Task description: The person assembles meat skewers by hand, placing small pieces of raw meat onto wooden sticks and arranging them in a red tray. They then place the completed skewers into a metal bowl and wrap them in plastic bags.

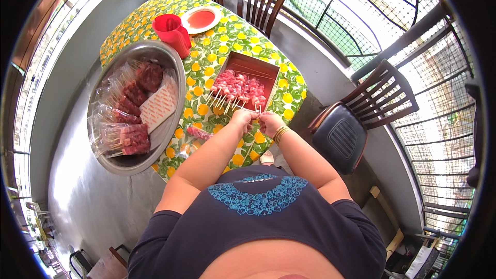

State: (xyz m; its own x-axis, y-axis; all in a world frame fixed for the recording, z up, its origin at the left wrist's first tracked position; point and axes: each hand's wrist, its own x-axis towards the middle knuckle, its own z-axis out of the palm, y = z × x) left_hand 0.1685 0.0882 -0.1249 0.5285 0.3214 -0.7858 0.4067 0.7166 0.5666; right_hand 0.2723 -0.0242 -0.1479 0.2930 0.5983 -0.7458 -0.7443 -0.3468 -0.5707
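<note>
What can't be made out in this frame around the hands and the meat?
- Head view: what the left hand and right hand pinch between them is too small; the fingers cover it.
- Skewer tips in the brown tray: hidden under the meat.
- Bagged meat in the metal basin: the count is blurred by plastic glare.
- Small wrapped item by the left forearm: too small to identify.

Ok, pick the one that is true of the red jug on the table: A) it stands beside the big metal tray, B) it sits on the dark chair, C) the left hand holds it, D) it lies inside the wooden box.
A: the red jug stands upright on the table at the rim of the round metal tray, away from both hands.
</note>
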